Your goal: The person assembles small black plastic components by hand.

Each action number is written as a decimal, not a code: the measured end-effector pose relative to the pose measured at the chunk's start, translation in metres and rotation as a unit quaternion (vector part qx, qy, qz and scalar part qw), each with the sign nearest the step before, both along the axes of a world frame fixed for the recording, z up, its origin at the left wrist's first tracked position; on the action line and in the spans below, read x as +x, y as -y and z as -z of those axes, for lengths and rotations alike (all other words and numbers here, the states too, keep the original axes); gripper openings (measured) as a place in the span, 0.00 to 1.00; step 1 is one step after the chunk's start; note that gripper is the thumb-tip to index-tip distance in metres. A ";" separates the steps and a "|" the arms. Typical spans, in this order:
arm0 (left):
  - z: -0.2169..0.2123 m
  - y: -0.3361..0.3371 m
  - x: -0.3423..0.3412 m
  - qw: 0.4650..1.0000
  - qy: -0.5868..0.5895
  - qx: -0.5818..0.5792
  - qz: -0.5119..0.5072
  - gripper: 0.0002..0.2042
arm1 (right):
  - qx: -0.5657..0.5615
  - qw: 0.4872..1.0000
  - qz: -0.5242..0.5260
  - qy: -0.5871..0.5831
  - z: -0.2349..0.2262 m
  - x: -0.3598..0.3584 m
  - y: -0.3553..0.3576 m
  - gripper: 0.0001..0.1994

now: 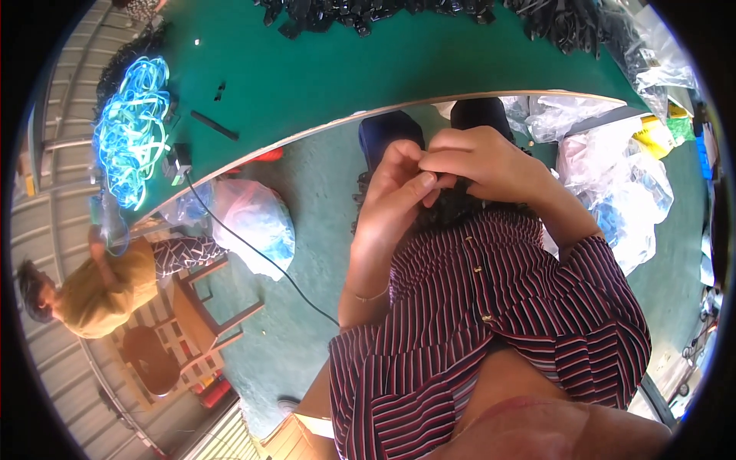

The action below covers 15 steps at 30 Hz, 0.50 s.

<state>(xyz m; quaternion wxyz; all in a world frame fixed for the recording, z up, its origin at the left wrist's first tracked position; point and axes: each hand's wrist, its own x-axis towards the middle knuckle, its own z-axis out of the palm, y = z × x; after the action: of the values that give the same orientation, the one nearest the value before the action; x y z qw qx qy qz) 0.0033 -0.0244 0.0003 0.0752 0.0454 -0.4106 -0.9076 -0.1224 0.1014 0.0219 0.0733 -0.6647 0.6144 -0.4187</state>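
Note:
My left hand (392,190) and my right hand (484,159) meet in front of my lap, below the table's near edge. The fingertips of both are pinched together at one spot. Whatever lies between them is hidden by the fingers and too small to make out. Just under the hands, a heap of black pieces (458,205) rests on my lap, partly covered by my wrists.
A green table (307,84) holds piles of black parts (368,17), a black stick (215,125) and tangled blue-white strips (134,130). A black cable (261,257) runs down from a small black box (178,159). Plastic bags (257,222) flank me; another person (111,295) sits left.

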 end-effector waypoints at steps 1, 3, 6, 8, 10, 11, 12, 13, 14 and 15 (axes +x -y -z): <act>0.003 0.001 0.000 1.000 -0.004 0.016 0.011 0.09 | 0.014 1.000 -0.009 -0.006 -0.001 0.000 0.000 0.19; 0.008 0.001 -0.004 0.999 -0.013 0.032 0.028 0.08 | 0.029 0.999 -0.012 -0.016 -0.002 -0.003 -0.001 0.19; 0.009 0.001 -0.006 0.999 -0.026 0.012 -0.028 0.11 | -0.086 0.992 0.072 -0.061 -0.002 -0.004 -0.001 0.16; 0.003 -0.002 -0.002 0.986 0.009 -0.111 -0.121 0.14 | -0.095 0.972 0.181 0.113 -0.006 -0.002 -0.007 0.07; 0.002 -0.003 0.001 0.977 0.006 -0.178 -0.119 0.15 | 0.009 0.976 0.132 0.172 -0.002 -0.001 -0.009 0.05; 0.001 -0.004 0.001 0.964 0.002 -0.241 -0.112 0.16 | 0.115 0.963 0.088 0.228 -0.002 0.000 -0.009 0.06; 0.003 -0.004 0.001 0.962 -0.005 -0.252 -0.109 0.15 | 0.132 0.966 0.066 0.212 -0.006 0.001 -0.006 0.08; 0.003 -0.004 0.001 0.961 -0.008 -0.254 -0.109 0.15 | 0.130 0.967 0.067 0.210 -0.007 0.001 -0.006 0.08; 0.003 -0.004 0.001 0.954 -0.011 -0.279 -0.106 0.14 | 0.133 0.966 0.051 0.216 -0.006 0.000 -0.008 0.08; 0.003 -0.004 0.001 0.947 -0.014 -0.305 -0.104 0.14 | 0.137 0.965 0.036 0.222 -0.005 -0.001 -0.009 0.09</act>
<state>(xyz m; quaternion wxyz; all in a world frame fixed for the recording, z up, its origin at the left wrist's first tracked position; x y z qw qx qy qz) 0.0048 -0.0202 -0.0025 0.1850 0.0503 -0.6596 -0.7268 -0.1233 0.1099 0.0270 0.2833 -0.5163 0.6577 -0.4697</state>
